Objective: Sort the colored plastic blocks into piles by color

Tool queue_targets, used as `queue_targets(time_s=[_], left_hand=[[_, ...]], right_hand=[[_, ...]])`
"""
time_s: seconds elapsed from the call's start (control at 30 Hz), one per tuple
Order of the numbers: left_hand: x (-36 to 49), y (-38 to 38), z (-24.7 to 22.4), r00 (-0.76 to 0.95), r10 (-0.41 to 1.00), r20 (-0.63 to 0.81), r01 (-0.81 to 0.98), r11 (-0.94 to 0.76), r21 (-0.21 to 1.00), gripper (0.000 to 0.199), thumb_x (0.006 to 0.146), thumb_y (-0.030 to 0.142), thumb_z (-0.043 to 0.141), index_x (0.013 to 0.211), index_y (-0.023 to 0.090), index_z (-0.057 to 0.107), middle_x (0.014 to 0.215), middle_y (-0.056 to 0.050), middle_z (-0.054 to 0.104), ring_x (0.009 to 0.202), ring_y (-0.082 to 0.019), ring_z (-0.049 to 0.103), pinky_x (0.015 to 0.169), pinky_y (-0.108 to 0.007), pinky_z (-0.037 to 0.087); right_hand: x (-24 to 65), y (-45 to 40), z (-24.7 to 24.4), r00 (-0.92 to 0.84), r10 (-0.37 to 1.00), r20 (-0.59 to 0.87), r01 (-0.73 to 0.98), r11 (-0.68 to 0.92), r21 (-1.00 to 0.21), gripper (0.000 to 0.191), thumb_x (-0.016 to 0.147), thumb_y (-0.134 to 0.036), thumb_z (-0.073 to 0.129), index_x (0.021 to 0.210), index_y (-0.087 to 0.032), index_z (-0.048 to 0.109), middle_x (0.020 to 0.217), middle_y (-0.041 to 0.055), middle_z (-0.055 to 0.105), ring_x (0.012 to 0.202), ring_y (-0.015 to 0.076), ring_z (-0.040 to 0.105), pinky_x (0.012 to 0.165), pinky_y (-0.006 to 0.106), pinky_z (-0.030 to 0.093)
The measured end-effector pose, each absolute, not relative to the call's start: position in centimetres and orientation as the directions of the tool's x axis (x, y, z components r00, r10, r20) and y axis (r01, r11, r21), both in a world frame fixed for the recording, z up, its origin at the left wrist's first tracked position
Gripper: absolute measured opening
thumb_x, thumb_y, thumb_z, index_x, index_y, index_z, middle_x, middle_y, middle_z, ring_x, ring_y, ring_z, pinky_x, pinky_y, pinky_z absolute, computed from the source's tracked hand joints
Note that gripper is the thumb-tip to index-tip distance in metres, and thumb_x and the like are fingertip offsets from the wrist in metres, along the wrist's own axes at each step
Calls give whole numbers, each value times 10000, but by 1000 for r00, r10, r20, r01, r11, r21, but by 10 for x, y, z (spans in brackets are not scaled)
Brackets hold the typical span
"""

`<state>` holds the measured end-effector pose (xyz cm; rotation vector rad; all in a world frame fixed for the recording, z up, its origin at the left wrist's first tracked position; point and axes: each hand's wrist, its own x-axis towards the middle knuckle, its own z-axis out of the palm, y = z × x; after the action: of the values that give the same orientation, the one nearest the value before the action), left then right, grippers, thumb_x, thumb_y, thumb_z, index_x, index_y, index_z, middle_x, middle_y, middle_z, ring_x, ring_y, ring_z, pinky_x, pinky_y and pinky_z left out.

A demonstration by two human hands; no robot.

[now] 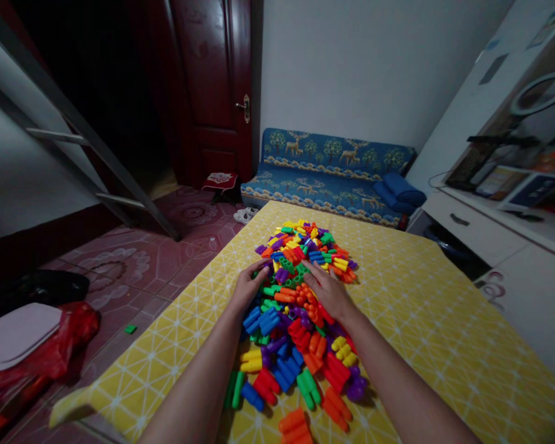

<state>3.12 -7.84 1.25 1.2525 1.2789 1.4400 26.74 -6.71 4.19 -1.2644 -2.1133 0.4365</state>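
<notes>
1. My left hand (248, 287) lies flat on the left edge of the pile of plastic building blocks (300, 308), fingers spread and loose, gripping nothing.
2. My right hand (326, 290) rests palm down on the middle of the pile, fingers stretched out, closed on nothing.
3. My two hands sit close together, with green and orange blocks between them.
4. The pile runs down the middle of the table on a yellow patterned tablecloth (425, 308), from between my forearms to well past my fingertips.
5. A blue sofa (324, 172) stands beyond the table's far end, with a dark red door (213, 92) to its left.
</notes>
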Motion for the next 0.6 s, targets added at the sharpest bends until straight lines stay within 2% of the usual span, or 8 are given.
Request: queue_targets(time_s=[0.07,0.13,0.2,0.27,0.4,0.5,0.6], left_hand=[[31,-78,12,-189,969,156,24,-155,988,497,733,515,690,1094,175,729,1132,-88,725,1156,-312,603,1047,-438,414],[31,-78,13,-194,969,151,29,-148,989,500,738,523,679,1087,168,729,1145,-98,721,1161,-317,603,1049,-441,412],[30,-78,13,-193,970,146,44,-140,989,515,736,528,674,1091,158,726,1154,-108,717,1159,-319,605,1044,-439,416],[30,-79,14,-190,971,143,59,-134,989,532,730,536,675,1093,151,724,1152,-113,717,1154,-319,608,1037,-432,424],[31,-80,16,-186,974,132,69,-121,990,554,719,544,675,1103,146,718,1154,-115,715,1136,-324,615,999,-425,452],[32,-80,17,-193,974,117,69,-106,992,569,708,542,684,1108,138,713,1139,-122,718,1103,-325,628,962,-420,475],[32,-80,16,-194,974,113,57,-103,993,586,693,546,698,1107,131,710,1109,-126,725,1079,-320,638,936,-408,490]], right_hand=[[279,-66,46,-299,872,388,611,487,-624,471,946,-568,393,1195,-279,670,1315,70,625,1296,270,506,1140,554,265],[299,-50,47,-123,879,461,571,443,-691,546,945,-591,342,1117,-219,703,1284,103,640,1249,253,543,1120,490,329],[324,-24,43,94,873,478,573,346,-743,654,922,-644,290,1144,-171,682,1310,144,613,1279,255,510,1120,456,336],[346,2,33,204,890,407,598,215,-772,747,881,-703,283,1218,-137,637,1375,183,549,1344,289,434,1144,482,285],[357,29,6,195,951,240,610,73,-789,839,832,-765,309,1305,-125,574,1371,228,534,1315,382,455,1087,600,308],[343,28,-13,119,973,196,609,84,-789,804,830,-777,314,1369,-216,521,1402,151,531,1333,349,451,1097,552,331],[328,20,-26,34,977,211,614,146,-776,803,831,-777,332,1449,-270,414,1484,92,453,1396,323,368,1139,523,282]])
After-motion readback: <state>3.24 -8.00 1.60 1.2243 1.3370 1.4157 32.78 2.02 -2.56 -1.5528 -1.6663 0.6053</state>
